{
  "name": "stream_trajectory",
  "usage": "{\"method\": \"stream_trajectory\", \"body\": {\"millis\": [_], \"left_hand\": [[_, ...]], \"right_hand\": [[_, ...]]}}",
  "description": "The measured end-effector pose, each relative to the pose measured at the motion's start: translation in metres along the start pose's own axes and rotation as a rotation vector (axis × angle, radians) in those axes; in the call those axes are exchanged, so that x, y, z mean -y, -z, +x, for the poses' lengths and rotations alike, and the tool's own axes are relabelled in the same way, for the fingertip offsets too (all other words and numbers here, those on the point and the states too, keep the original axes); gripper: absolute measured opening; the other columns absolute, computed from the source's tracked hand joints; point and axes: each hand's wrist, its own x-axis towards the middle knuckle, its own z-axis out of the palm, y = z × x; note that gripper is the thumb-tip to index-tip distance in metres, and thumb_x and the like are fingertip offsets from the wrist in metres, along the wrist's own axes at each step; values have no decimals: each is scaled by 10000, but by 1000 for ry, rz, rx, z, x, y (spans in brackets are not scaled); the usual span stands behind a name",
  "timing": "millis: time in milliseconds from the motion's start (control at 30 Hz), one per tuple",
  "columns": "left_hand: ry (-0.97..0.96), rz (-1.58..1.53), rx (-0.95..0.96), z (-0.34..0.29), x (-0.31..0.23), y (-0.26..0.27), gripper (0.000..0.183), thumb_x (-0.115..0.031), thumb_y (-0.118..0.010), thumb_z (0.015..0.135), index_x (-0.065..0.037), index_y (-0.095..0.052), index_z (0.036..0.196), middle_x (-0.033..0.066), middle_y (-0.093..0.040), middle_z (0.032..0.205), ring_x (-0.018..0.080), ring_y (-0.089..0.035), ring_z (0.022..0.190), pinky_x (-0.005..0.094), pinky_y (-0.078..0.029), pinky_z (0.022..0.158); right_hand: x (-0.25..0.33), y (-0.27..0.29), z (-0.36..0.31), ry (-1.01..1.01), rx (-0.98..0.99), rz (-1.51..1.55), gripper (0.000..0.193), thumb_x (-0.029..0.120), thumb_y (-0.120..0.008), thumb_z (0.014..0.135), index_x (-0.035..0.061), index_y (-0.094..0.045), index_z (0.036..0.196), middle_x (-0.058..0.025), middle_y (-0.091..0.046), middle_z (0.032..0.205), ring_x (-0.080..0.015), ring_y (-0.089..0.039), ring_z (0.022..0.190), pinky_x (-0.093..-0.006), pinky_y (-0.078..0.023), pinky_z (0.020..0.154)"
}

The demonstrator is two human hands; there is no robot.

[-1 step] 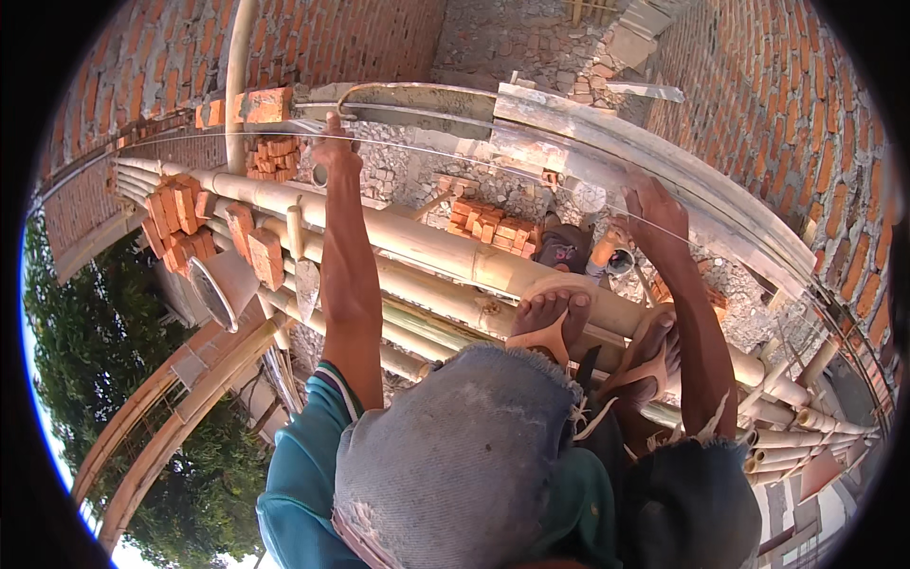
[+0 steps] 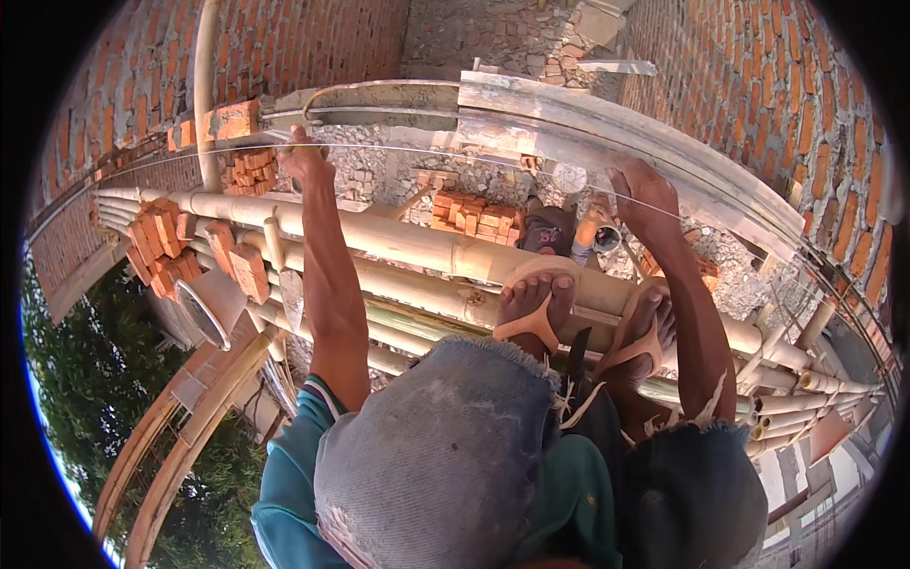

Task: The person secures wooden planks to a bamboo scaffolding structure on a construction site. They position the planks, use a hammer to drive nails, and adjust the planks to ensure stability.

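Two hands, left [image 2: 306, 156] and right [image 2: 646, 197]: curled at the string [image 2: 379, 146]; cannot tell whether pinching.
String: running between them, near the plank [image 2: 540, 139].
Tilted basin [image 2: 220, 296]: beside bricks [image 2: 250, 272], contents unclear.
Round container [image 2: 607, 238]: beyond bamboo poles [image 2: 417, 242], contents unclear.

The scaffold [image 2: 464, 302] is just bamboo poles [image 2: 417, 283] laid side by side, fattest pole [image 2: 398, 235] along the far edge. Bunch of orange bricks [image 2: 159, 239] piled up at the left end, two more bricks [image 2: 249, 273] just right of them, then a trowel [image 2: 292, 296] lying across the poles. Two feet [image 2: 519, 302] in tan sandals [image 2: 531, 327] are planted right of the middle, toes at the far edge.
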Motion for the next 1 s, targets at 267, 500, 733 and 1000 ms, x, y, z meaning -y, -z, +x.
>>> {"method": "stream_trajectory", "body": {"millis": [267,500,733,1000], "left_hand": [[-296,351,1003,-209,2,-12,228,-232,-757,970,-30,-674,1031,1,-663,823,43,-541,714,220,-455,633],[-420,1108,2227,-312,102,-104,361,-217,-708,935,-20,-630,1227,183,-717,1065,331,-694,1025,450,-535,884],[-890,1202,2180,-313,228,-156,507,-171,-796,810,-30,-594,1254,196,-680,1153,368,-655,1085,475,-521,922],[-971,1219,2047,-358,250,-151,248,-229,-656,894,-41,-625,1053,207,-685,917,387,-711,882,495,-557,737]], "right_hand": [[-22,139,-129,-202,243,-164,206,194,-670,977,73,-699,1142,-155,-722,1038,-386,-703,906,-452,-574,774],[99,290,-190,-454,298,-181,255,130,-711,945,23,-684,1175,-159,-705,959,-324,-697,797,-399,-560,715],[121,306,-221,-803,346,236,367,271,-696,984,-33,-678,1190,-176,-719,974,-270,-697,843,-369,-545,765],[46,298,-286,-1057,318,252,391,305,-658,997,-16,-685,1219,-222,-741,1018,-354,-721,921,-427,-552,827]]}}
